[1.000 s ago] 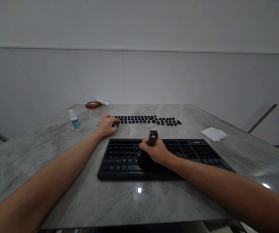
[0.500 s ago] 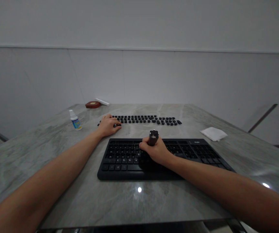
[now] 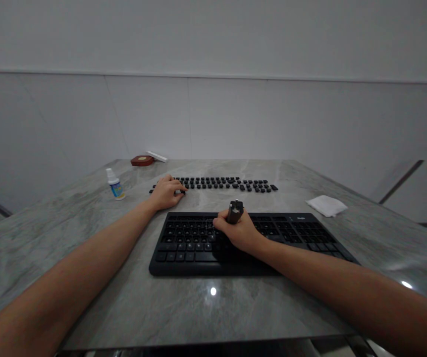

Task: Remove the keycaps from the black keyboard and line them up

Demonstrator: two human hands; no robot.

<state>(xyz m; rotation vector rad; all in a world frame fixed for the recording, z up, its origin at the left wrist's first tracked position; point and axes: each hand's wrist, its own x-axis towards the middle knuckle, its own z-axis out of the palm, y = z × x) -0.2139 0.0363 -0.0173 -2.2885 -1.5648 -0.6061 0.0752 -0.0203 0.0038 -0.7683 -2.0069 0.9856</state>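
The black keyboard [image 3: 213, 269] lies lengthwise in front of me, with many keycaps off its upper rows. My right hand [image 3: 238, 232] is wrapped round a black-handled keycap puller [image 3: 235, 211] held upright over the keyboard's middle. Thin wire shows faintly left of my fingers; the puller's lower end is hidden. Farther back, my left hand [image 3: 166, 193] rests on the table at the left end of the rows of loose keycaps [image 3: 215, 186]. Its thumb and forefinger pinch a dark keycap [image 3: 182, 192], partly hidden by the fingers.
A white spray bottle [image 3: 116, 186] with a blue label stands on the left. Behind it lie a reddish-brown case [image 3: 141, 160] and a flat white object [image 3: 157, 156]. To the right is a folded white cloth [image 3: 327, 205]. The marble-patterned table [image 3: 198, 317] ends near a wall [image 3: 228, 119].
My left hand's fingers have shifted very slightly at the keycap. My right hand and the keycap puller stay almost in place over the keyboard.
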